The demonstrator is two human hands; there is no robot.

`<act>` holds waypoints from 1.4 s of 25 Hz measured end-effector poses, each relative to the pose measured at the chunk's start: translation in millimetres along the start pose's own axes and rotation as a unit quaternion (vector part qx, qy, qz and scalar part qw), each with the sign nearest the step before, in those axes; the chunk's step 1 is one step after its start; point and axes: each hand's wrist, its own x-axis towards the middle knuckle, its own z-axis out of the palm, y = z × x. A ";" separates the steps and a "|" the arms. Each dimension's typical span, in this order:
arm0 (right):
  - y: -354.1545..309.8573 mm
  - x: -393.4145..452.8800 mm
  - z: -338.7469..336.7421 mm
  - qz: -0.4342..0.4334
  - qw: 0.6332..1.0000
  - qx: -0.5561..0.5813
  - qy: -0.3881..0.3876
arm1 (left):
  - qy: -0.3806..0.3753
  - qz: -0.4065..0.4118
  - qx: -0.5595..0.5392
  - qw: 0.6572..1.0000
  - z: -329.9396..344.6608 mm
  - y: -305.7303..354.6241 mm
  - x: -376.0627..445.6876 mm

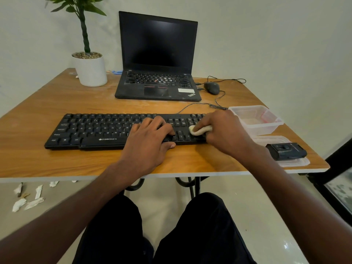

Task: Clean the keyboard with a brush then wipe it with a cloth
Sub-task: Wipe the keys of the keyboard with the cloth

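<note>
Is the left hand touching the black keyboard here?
Touching. The head view shows the left hand lying flat on the keyboard, fingers spread over the keys left of the arrow cluster, thumb along its front edge.

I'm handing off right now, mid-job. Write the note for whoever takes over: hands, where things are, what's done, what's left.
Left hand: flat on the black keyboard, steadying its right-middle keys.
Right hand: grips a pale cloth, pressing it on the keys beside the arrow cluster.
Keyboard lies at the table's front edge, before the laptop.
No brush in view, so brushing cannot be confirmed.
Wiping underway at the right end; left keys cannot be judged wiped.
</note>
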 end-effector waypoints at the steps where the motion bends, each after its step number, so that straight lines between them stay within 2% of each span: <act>1: 5.0 -1.0 -2.4 0.042 0.998 -0.026 0.027 | 0.000 -0.001 -0.001 1.000 0.2 -0.3 -0.3; 2: 5.3 -3.6 -2.5 0.071 0.995 -0.056 0.038 | 0.000 0.000 -0.001 1.000 0.5 -0.4 -0.6; 4: -7.4 -7.7 5.1 0.063 0.994 -0.083 0.023 | 0.002 0.000 -0.004 1.000 0.4 -0.3 -0.5; 7: -29.9 -10.0 14.4 -0.004 1.000 -0.010 0.015 | 0.004 -0.010 -0.015 1.000 0.0 1.1 -0.2; 9: -32.6 -8.9 14.3 0.007 0.997 0.054 0.049 | 0.009 -0.007 -0.026 1.000 -1.9 1.1 -1.5; 12: -26.7 -11.0 18.7 0.045 0.995 0.027 0.088 | 0.014 0.007 -0.049 0.999 -6.0 -0.2 -2.5; 14: -29.1 -12.5 24.8 0.029 0.998 0.022 0.051 | 0.012 -0.015 -0.031 0.999 -7.7 -5.9 -2.9; 16: -32.4 -11.6 26.2 -0.003 0.997 0.079 0.026 | 0.005 -0.053 0.009 0.999 -6.8 -10.4 -2.7; 18: -34.3 -9.8 23.9 -0.003 0.986 0.148 0.076 | -0.003 -0.072 0.013 0.997 -7.6 -10.3 -3.3; 19: -37.1 -8.7 25.0 -0.001 0.984 0.148 0.095 | -0.009 -0.074 0.005 0.997 -8.4 -10.0 -3.5; 20: -42.1 -7.2 26.2 -0.006 0.988 0.126 0.091 | -0.013 -0.073 -0.004 0.997 -9.1 -9.7 -3.9; 22: -53.3 -3.0 29.1 -0.051 0.996 0.069 0.025 | -0.014 -0.072 -0.013 0.997 -9.1 -10.8 -3.9; 25: -52.6 -6.8 21.3 -0.116 0.987 0.099 -0.053 | -0.017 -0.077 -0.005 0.997 -7.7 -13.0 -2.9; 27: -38.2 -13.0 11.0 -0.089 0.980 0.171 -0.047 | -0.010 -0.070 0.008 0.997 -7.9 -12.4 -3.8; 31: -15.7 -28.4 11.1 -0.012 0.977 0.191 0.092 | 0.012 -0.012 -0.007 1.000 -8.6 -10.4 -5.3; 33: -12.3 -33.6 12.2 0.040 0.951 0.278 0.127 | 0.032 0.019 -0.013 0.999 -8.8 -7.8 -7.8; 35: -9.1 -40.4 6.4 0.131 0.895 0.409 0.118 | 0.052 0.010 -0.090 0.995 -11.2 -1.1 -8.5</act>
